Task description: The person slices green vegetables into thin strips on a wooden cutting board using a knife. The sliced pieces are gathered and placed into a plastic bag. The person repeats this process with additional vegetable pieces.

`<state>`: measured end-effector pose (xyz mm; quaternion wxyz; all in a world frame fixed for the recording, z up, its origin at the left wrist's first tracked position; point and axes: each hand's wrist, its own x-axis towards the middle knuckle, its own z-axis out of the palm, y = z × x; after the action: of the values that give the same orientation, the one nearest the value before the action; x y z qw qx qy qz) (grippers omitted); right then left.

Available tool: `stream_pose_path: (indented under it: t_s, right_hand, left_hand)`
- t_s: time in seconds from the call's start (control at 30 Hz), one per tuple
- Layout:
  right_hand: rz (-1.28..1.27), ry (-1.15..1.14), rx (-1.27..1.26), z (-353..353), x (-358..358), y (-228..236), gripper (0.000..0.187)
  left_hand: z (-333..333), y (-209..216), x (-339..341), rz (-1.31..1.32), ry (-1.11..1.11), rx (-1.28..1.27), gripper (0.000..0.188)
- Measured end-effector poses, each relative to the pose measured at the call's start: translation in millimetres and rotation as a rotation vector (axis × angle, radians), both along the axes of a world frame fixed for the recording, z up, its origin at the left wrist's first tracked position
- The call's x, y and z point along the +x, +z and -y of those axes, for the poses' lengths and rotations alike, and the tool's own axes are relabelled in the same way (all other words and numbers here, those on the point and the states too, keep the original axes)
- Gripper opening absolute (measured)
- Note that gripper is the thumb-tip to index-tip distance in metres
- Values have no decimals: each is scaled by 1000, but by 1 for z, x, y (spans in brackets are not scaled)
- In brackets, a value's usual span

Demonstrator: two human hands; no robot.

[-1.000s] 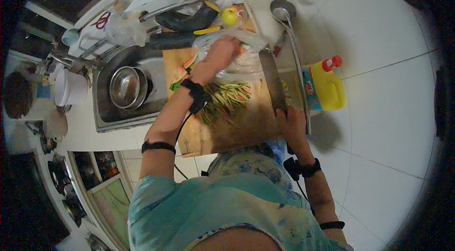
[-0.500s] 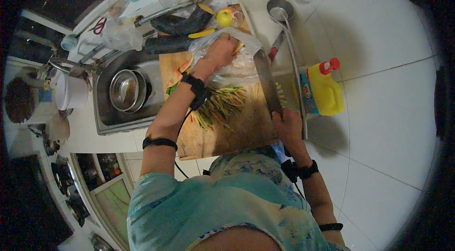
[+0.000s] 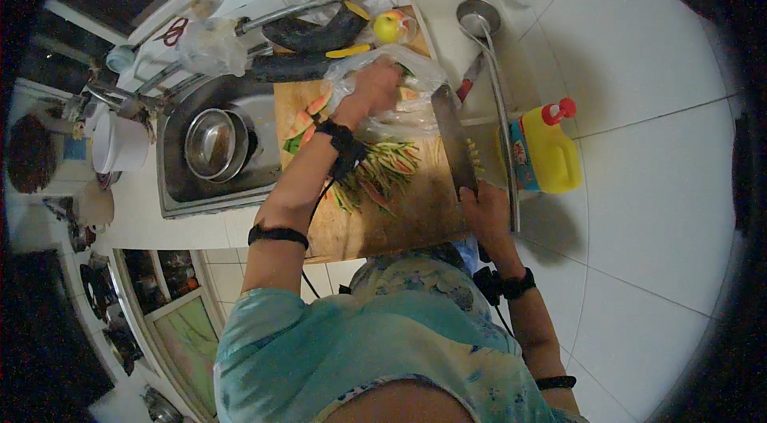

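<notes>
My right hand [image 3: 484, 214] grips the handle of a kitchen knife [image 3: 454, 139], whose wide blade points away from me over the right side of the wooden cutting board [image 3: 423, 219]. My left hand [image 3: 378, 86] is inside the mouth of a clear plastic bag [image 3: 427, 63] at the far part of the board. Its fingers are blurred and partly hidden there. A pale piece with a reddish edge [image 3: 409, 94] shows in the bag beside them. Thin green-and-pink strips [image 3: 383, 171] lie heaped nearer me. Red-and-green rind pieces [image 3: 307, 121] sit left of my wrist.
A metal sink [image 3: 172, 175] with steel bowls [image 3: 214, 145] is at the left. Beyond the bag are dark, long gourd-like pieces [image 3: 292, 66] and an apple [image 3: 391, 27]. To the right are a red-handled knife [image 3: 466, 87], a ladle [image 3: 478, 17], a metal bar [image 3: 505, 115] and a yellow bottle [image 3: 551, 153].
My left hand has shifted slightly within the bag, and the bag has opened differently around it. The knife stays in my right hand in nearly the same place. The view has tilted a little.
</notes>
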<state>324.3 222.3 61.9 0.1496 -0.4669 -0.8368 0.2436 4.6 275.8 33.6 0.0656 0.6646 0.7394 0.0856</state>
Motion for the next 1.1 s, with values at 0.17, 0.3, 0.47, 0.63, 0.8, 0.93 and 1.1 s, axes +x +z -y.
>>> stream_pose_path:
  t_s: [0.17, 0.3, 0.47, 0.63, 0.8, 0.93, 1.1]
  right_hand:
    - [95, -51, 18, 4, -5, -7, 24]
    - [12, -58, -185, 0, -7, 6, 23]
    - [108, -24, -122, -1, -7, 1, 25]
    - [73, 2, -162, -7, 7, -23, 23]
    - [119, -20, -41, -2, 6, -23, 26]
    - [-21, -50, -42, 4, 0, -15, 25]
    - [32, -53, -86, 1, -2, -8, 26]
  left_hand:
    - [13, -4, 4, 206, -25, 53, 30]
    - [12, -20, 0, 183, 31, 101, 28]
    - [4, -33, -4, 214, 43, -16, 37]
    - [9, -7, 6, 177, 92, -48, 42]
    - [32, 39, 10, 207, 64, 216, 36]
    - [73, 78, -31, 356, 248, 429, 34]
    - [127, 23, -112, 347, 515, 354, 33]
